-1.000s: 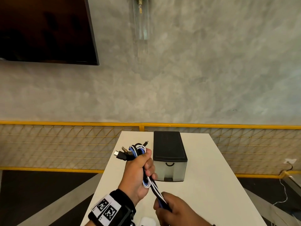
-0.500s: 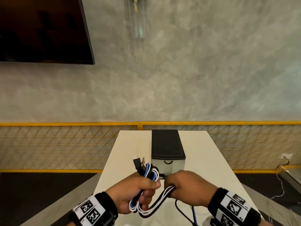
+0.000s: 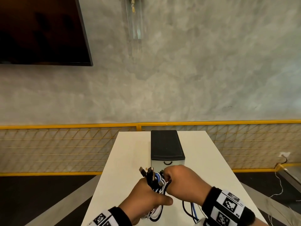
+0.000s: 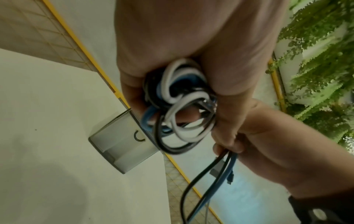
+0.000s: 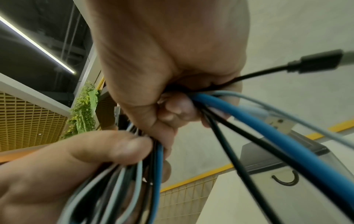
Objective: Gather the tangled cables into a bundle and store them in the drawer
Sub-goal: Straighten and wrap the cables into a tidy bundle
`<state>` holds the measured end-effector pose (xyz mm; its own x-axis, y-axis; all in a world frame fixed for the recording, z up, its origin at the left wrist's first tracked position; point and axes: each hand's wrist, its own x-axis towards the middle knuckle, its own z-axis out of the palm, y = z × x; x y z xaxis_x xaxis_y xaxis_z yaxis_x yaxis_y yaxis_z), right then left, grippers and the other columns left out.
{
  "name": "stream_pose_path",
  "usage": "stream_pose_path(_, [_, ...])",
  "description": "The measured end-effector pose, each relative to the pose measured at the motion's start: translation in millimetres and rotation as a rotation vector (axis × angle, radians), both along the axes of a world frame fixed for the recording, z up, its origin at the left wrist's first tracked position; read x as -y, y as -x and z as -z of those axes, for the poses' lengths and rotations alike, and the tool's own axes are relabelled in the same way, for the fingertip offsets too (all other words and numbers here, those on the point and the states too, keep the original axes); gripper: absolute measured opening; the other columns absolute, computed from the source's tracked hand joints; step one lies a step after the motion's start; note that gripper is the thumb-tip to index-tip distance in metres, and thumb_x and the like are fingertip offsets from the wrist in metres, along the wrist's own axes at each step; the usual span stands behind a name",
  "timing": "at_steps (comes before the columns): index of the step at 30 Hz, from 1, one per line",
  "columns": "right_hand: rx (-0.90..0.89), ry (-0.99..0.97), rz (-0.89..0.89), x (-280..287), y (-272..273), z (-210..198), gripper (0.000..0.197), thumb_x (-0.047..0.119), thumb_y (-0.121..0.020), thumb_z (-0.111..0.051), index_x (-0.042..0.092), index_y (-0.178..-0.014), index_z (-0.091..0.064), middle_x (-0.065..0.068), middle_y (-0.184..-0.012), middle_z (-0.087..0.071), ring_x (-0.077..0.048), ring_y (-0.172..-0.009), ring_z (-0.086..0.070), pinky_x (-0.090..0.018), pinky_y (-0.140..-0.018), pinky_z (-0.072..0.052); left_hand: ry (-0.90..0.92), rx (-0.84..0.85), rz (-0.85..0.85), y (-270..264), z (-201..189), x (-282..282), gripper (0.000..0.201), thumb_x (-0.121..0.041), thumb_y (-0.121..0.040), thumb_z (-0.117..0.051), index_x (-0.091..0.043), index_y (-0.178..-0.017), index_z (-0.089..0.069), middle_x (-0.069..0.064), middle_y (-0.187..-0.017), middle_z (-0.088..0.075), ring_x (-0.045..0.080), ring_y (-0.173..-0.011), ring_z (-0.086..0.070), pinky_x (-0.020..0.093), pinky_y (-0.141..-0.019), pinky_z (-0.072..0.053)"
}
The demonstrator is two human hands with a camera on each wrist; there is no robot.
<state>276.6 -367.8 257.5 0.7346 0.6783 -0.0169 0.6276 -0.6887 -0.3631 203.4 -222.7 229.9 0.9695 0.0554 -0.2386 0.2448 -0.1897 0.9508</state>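
Observation:
My left hand [image 3: 147, 197] grips a coiled bundle of black, white and blue cables [image 3: 156, 181] over the near part of the white table [image 3: 130, 160]; plug ends stick up above the fist. In the left wrist view the cable loops [image 4: 180, 106] bulge out of the closed fingers. My right hand [image 3: 180, 180] is fisted on the loose cable tails [image 5: 229, 118] right beside the left hand, and the tails [image 3: 190, 209] hang down from it. The small drawer unit [image 3: 166, 147], black top and grey front with a curved handle [image 3: 167, 163], stands shut just behind both hands.
A yellow-railed mesh fence [image 3: 65, 144] runs behind the table under a grey concrete wall. A dark screen [image 3: 40, 30] hangs at upper left. Thin wires lie on the floor at the right [image 3: 280, 185]. Green hanging plants [image 4: 321, 60] show in the left wrist view.
My right hand has risen from the table's near edge to beside the left hand, wrapping the tails around the bundle. The left hand has dropped lower and nearer, in front of the drawer.

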Motion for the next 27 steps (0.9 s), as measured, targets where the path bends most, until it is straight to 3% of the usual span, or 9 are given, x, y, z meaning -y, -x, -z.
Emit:
stream_pose_path(2, [-0.027, -0.062, 0.014, -2.2, -0.8, -2.1, 0.005, 0.015, -0.068, -0.055, 0.019, -0.071, -0.053, 0.005, -0.068, -0.051, -0.018, -0.07, -0.051, -0.027, -0.052, -0.034, 0.023, 0.013, -0.034, -1.4, 1.3, -0.3, 0.03, -0.01, -0.061, -0.08, -0.025, -0.086, -0.075, -0.002, -0.079, -0.073, 0.014, -0.075, -0.068, 0.028, -0.074, -0.052])
stream_pose_path(4, [-0.084, -0.125, 0.022, -3.5, -1.0, -3.4, 0.007, 0.017, -0.071, -0.059, 0.016, -0.077, -0.061, 0.002, -0.076, -0.06, -0.018, -0.074, -0.056, -0.03, -0.058, -0.043, 0.089, 0.018, -0.015, -2.0, 4.3, -1.1, 0.029, -0.003, -0.065, -0.074, -0.02, -0.088, -0.075, 0.001, -0.08, -0.072, 0.014, -0.075, -0.066, 0.029, -0.074, -0.051])
stream_pose_path(6, [-0.152, -0.18, 0.02, -3.7, -0.4, -4.9, 0.008, 0.02, -0.072, -0.062, 0.016, -0.079, -0.064, 0.002, -0.079, -0.064, -0.016, -0.076, -0.06, -0.032, -0.063, -0.048, 0.167, -0.003, 0.007, -1.3, 6.8, -2.2, 0.035, 0.0, -0.062, -0.071, -0.013, -0.094, -0.074, 0.016, -0.086, -0.074, 0.024, -0.075, -0.068, 0.035, -0.074, -0.052])
stream_pose_path(8, [-0.222, -0.235, 0.007, -2.9, -0.9, -5.6, 0.009, 0.022, -0.073, -0.066, 0.018, -0.082, -0.066, 0.004, -0.082, -0.067, -0.014, -0.076, -0.063, -0.032, -0.067, -0.052, 0.282, -0.027, -0.006, 1.1, 7.2, -2.2, 0.035, 0.0, -0.06, -0.067, -0.004, -0.095, -0.072, 0.032, -0.079, -0.069, 0.033, -0.065, -0.065, 0.035, -0.067, -0.052])
stream_pose_path(12, [-0.475, -0.387, -0.024, 4.9, -5.8, -4.2, 0.015, 0.02, -0.076, -0.065, 0.012, -0.089, -0.067, -0.011, -0.086, -0.073, -0.024, -0.078, -0.071, -0.041, -0.075, -0.058, 0.448, -0.017, -0.087, 4.3, 6.8, -2.6, 0.019, -0.001, -0.066, -0.065, 0.005, -0.084, -0.066, 0.019, -0.056, -0.052, 0.027, -0.044, -0.051, 0.028, -0.049, -0.044])
stream_pose_path(15, [-0.588, -0.395, -0.065, 15.2, -6.2, 3.1, 0.022, 0.021, -0.076, -0.07, 0.007, -0.091, -0.065, -0.014, -0.088, -0.07, -0.03, -0.083, -0.068, -0.047, -0.086, -0.053, 0.522, -0.027, -0.152, 3.9, 7.3, -9.4, 0.009, 0.006, -0.08, -0.059, -0.001, -0.083, -0.064, 0.009, -0.051, -0.04, 0.02, -0.042, -0.04, 0.027, -0.049, -0.033])
stream_pose_path(18, [-0.715, -0.489, -0.045, 21.7, -1.4, 10.6, 0.008, 0.009, -0.083, -0.064, 0.007, -0.09, -0.062, -0.011, -0.081, -0.063, -0.029, -0.081, -0.069, -0.038, -0.078, -0.052, 0.43, 0.003, -0.142, 1.1, 3.5, -13.0, 0.012, 0.002, -0.079, -0.061, -0.008, -0.078, -0.067, 0.005, -0.05, -0.042, 0.019, -0.041, -0.039, 0.025, -0.048, -0.031])
stream_pose_path(22, [-0.696, -0.627, 0.015, 20.0, 2.3, 9.6, 0.023, 0.019, -0.092, -0.057, -0.001, -0.101, -0.058, -0.003, -0.064, -0.053, -0.021, -0.052, -0.057, -0.038, -0.061, -0.052, 0.334, 0.066, -0.082, 0.1, -3.7, -14.9, 0.007, -0.008, -0.082, -0.068, -0.014, -0.08, -0.066, 0.001, -0.052, -0.047, 0.014, -0.044, -0.043, 0.024, -0.048, -0.035])
stream_pose_path(27, [-0.609, -0.622, 0.037, 14.4, 5.5, -6.0, 0.015, 0.019, -0.095, -0.057, 0.01, -0.083, -0.062, 0.001, -0.054, -0.05, -0.014, -0.043, -0.046, -0.027, -0.045, -0.043, 0.283, 0.089, -0.109, 0.8, -2.1, -16.7, 0.013, -0.019, -0.082, -0.072, -0.013, -0.094, -0.071, 0.0, -0.054, -0.048, 0.015, -0.049, -0.044, 0.026, -0.052, -0.036])
